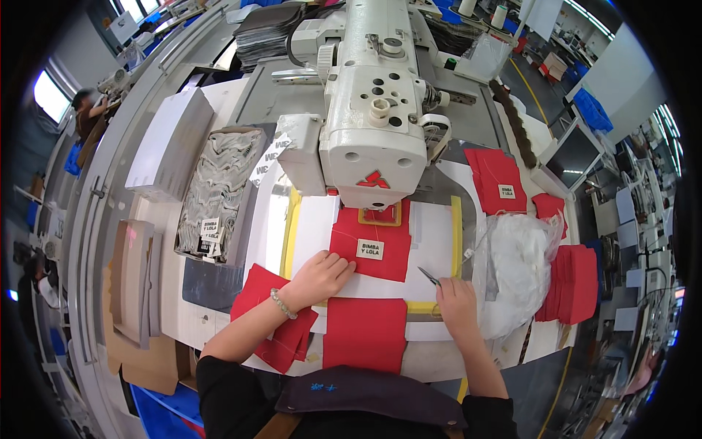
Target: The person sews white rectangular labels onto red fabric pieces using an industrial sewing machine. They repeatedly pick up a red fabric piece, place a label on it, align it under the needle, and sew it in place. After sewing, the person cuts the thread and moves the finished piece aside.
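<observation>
A red fabric piece [385, 268] with a small pale sewn label [370, 249] lies under the head of a white sewing machine [376, 139]. Its far part passes beneath a brass-coloured clamp frame [379, 215]. My left hand [322, 276] is at the fabric's near left corner, fingers curled together on its edge; the fingertips are partly hidden. To the right, my right hand [456, 298] grips small metal thread snips [429, 276], points toward the fabric without touching it. Nearer me lie a plain red piece [365, 333] and several overlapping red pieces [256, 291] under my left forearm.
Left stand a carton of folded label strips [223, 164], a white box [170, 143] and an open cardboard box [133, 285]. Right are a clear plastic bag [518, 271], labelled red pieces [497, 175], a red stack [570, 285] and a monitor [575, 155]. Yellow strips [457, 227] border the white plate.
</observation>
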Tool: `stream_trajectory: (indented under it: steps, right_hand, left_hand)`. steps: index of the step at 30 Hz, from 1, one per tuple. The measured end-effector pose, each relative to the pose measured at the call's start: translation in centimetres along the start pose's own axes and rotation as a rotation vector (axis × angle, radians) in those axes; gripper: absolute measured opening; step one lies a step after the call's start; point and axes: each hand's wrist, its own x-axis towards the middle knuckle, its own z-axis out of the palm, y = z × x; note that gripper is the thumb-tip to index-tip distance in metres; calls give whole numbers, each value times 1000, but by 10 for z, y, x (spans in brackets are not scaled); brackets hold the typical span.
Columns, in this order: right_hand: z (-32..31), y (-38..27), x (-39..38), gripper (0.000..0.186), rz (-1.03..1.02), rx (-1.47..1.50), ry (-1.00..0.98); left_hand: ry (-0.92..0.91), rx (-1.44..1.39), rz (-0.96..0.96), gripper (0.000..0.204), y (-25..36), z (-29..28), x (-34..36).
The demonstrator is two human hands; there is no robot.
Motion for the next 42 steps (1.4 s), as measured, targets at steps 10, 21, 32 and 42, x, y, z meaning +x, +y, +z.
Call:
stream_trajectory:
  steps: [10,21,32,42]
  right_hand:
    - [-19,-28,74,26,422,803,-192]
    - [23,-64,111,34,-356,42,99]
    - [47,-69,122,25,-446,123,201]
    - [38,-59,112,34,-324,43,185]
  left_hand:
    - [-62,-19,-36,19,8,-18,-18]
    - [-159,99,-181,23,41,-69,-79]
    - [-121,141,-157,26,45,-72,-80]
    - [-75,265,-119,31,42,-78,-101]
